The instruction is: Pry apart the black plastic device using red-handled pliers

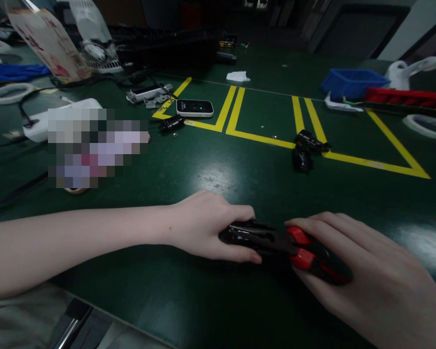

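My left hand (210,225) is closed around a glossy black plastic part (245,233), thumb and index finger along its two sides. From the right, my right hand (363,271) grips red-and-black handled pliers (303,249). The dark jaws of the pliers meet the right end of the black part; whether they bite on it or only touch it I cannot tell. Both hands are low over the green table (160,300). Farther back, two similar glossy black pieces (305,150) lie by the yellow tape lines.
A small white-edged device (194,108) with a green light sits inside the left taped area, a black piece (172,123) before it. To the left are a white power strip (39,127) and a pixelated object (109,150). Back right hold a blue bin (354,83) and red-bristled brush (410,98).
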`<act>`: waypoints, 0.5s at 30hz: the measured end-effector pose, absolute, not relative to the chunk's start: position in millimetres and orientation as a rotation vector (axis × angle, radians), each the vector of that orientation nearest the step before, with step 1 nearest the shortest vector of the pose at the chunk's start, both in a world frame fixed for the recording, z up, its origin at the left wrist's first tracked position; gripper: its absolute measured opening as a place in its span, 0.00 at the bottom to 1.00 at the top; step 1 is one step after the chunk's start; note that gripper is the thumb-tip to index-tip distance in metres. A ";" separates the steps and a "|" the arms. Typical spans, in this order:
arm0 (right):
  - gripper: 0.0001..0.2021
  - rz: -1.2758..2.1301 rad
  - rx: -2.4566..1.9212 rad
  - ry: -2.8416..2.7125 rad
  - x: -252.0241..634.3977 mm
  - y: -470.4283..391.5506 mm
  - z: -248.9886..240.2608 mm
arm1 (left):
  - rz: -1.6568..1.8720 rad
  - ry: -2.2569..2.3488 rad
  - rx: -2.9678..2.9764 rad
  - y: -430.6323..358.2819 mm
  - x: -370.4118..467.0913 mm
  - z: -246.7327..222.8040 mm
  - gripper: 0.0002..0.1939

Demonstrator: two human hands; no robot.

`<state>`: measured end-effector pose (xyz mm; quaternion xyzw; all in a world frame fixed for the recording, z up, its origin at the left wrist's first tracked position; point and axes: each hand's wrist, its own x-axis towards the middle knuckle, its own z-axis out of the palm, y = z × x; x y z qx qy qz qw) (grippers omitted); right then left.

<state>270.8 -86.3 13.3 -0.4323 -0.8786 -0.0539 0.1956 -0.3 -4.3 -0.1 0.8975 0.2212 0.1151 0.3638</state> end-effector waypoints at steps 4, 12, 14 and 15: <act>0.14 -0.227 -1.224 -2.470 275.6 -88.8 10.0 | 0.280 0.571 2.251 -4.0 1.2 1.2 0.21; 0.15 -0.403 -1.244 -2.490 273.5 -97.8 3.4 | 0.305 0.568 2.186 -3.9 2.5 2.6 0.22; 0.15 -0.451 -1.281 -2.457 271.0 -101.0 3.3 | 0.308 0.557 2.178 -3.8 2.0 3.1 0.22; 0.16 -0.470 -1.301 -2.440 270.4 -102.2 3.6 | 0.308 0.553 2.178 -3.7 1.8 3.2 0.23</act>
